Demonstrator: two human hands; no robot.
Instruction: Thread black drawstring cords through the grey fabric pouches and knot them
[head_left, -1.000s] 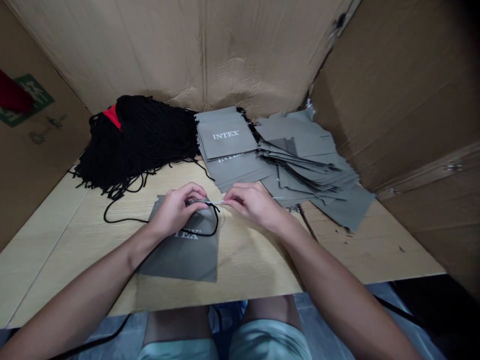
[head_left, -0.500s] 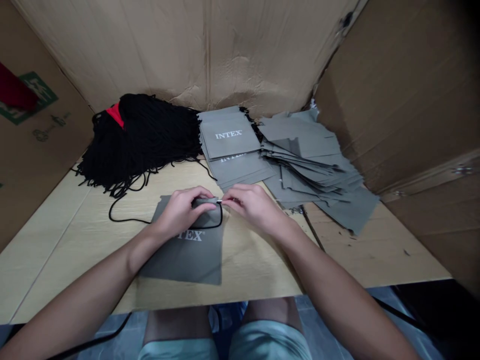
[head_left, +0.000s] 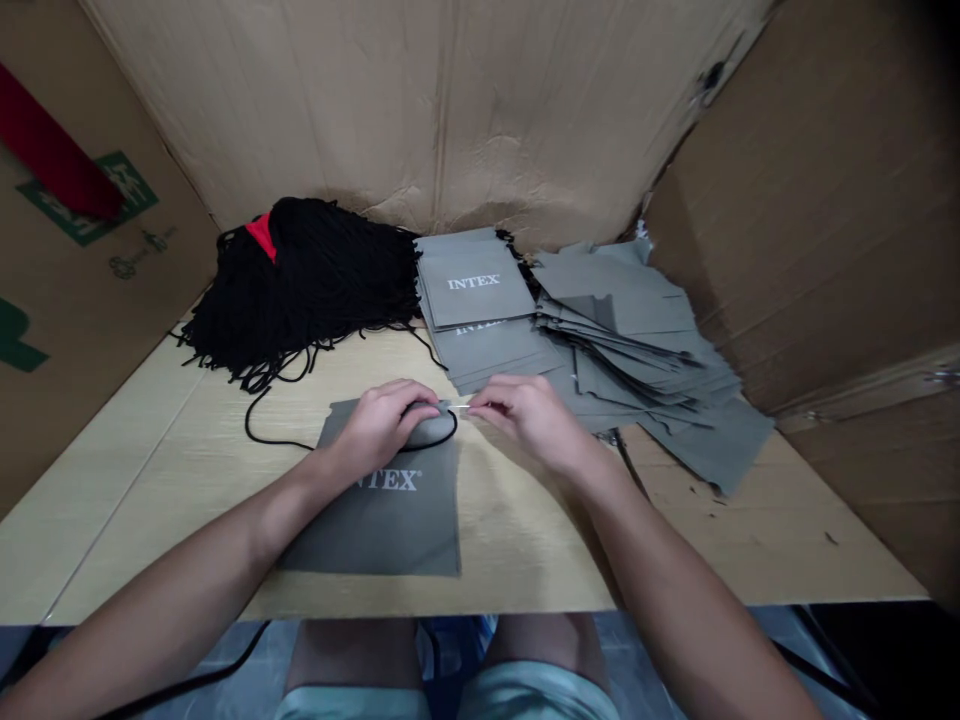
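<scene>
Left hand (head_left: 386, 420) pinching the grey pouch (head_left: 382, 530) near its one o'clock corner — it's lying on the table (head_left: 187, 480) — and the right hand (head_left: 532, 415), out at two, grips a thin pale rod (head_left: 461, 407)! Black cord (head_left: 454, 427) curls below the rod; a cord heap (head_left: 307, 285) sits towards eleven o'clock.

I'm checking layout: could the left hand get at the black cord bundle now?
Probably yes: nothing visible blocks the tabletop between the left hand and the black cord bundle, though that hand holds a grey pouch.
</scene>
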